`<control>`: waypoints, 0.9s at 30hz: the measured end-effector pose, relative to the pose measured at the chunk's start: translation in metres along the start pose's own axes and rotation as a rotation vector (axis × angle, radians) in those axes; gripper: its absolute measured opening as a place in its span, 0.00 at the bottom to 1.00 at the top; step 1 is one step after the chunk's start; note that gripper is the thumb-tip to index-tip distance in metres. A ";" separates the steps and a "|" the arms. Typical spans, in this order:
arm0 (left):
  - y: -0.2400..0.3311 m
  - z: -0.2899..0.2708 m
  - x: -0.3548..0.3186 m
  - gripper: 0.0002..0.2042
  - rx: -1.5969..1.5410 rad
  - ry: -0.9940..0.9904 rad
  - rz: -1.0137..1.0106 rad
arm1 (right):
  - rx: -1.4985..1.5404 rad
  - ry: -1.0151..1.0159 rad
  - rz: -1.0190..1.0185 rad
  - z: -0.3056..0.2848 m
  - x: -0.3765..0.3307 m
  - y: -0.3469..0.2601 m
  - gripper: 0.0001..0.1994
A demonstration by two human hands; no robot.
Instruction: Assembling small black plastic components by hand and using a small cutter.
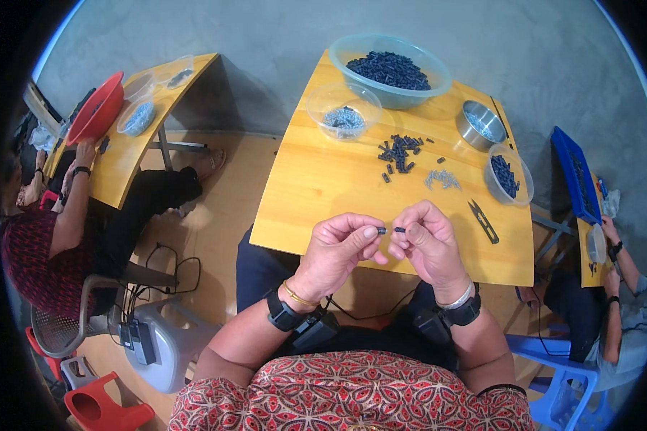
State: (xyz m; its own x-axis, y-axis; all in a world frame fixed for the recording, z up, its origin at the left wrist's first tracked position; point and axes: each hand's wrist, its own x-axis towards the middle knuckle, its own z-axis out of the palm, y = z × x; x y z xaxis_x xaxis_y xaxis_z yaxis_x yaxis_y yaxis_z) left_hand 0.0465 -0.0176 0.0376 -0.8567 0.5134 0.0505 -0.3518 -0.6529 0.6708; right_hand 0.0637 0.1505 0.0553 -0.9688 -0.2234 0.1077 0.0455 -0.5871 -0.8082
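Yellow table (302, 172), grey wall (266, 65). I see left hand (343, 246) pinching a black part (382, 230), right hand (429, 243) a second part (400, 230), both grips closed, parts just apart at table's near edge. Snips (484, 223) right.

Before you a table (295, 208), basin (395, 100) at its far end, tub (319, 116) nearer and left, bowl (469, 138) to the basin's right, container (525, 181) nearer you; heap of parts (397, 154) between, pins (443, 179) beside it, snips (484, 223) right of your right hand (429, 244).
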 end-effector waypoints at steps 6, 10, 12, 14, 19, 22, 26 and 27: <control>0.002 0.008 -0.003 0.07 0.044 0.002 -0.003 | -0.072 -0.050 -0.033 0.005 -0.002 0.001 0.04; 0.002 0.009 -0.004 0.07 0.064 -0.015 0.003 | -0.136 -0.071 -0.052 0.006 -0.002 0.001 0.03; 0.002 0.008 -0.004 0.07 0.056 -0.022 0.005 | -0.135 -0.062 -0.057 0.005 -0.003 0.002 0.03; 0.002 0.007 -0.005 0.07 0.048 -0.030 0.008 | -0.135 -0.052 -0.062 0.005 -0.004 0.002 0.03; 0.002 0.007 -0.005 0.07 0.037 -0.018 0.011 | -0.155 -0.047 -0.070 0.005 -0.004 0.000 0.02; 0.002 0.007 -0.005 0.07 0.055 -0.014 0.007 | -0.241 -0.071 -0.091 0.001 -0.002 0.003 0.02; 0.001 0.005 -0.004 0.07 0.043 -0.027 0.018 | -0.267 -0.058 -0.085 0.002 -0.002 0.002 0.02; 0.000 0.004 -0.004 0.07 0.083 -0.033 0.038 | -0.296 -0.062 -0.089 0.001 -0.002 0.002 0.02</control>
State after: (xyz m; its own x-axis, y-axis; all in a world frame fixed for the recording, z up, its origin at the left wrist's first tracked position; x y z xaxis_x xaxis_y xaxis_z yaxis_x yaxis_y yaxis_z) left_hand 0.0512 -0.0173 0.0408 -0.8556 0.5078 0.1004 -0.2856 -0.6249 0.7266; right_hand 0.0664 0.1492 0.0541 -0.9487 -0.2333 0.2132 -0.1204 -0.3568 -0.9264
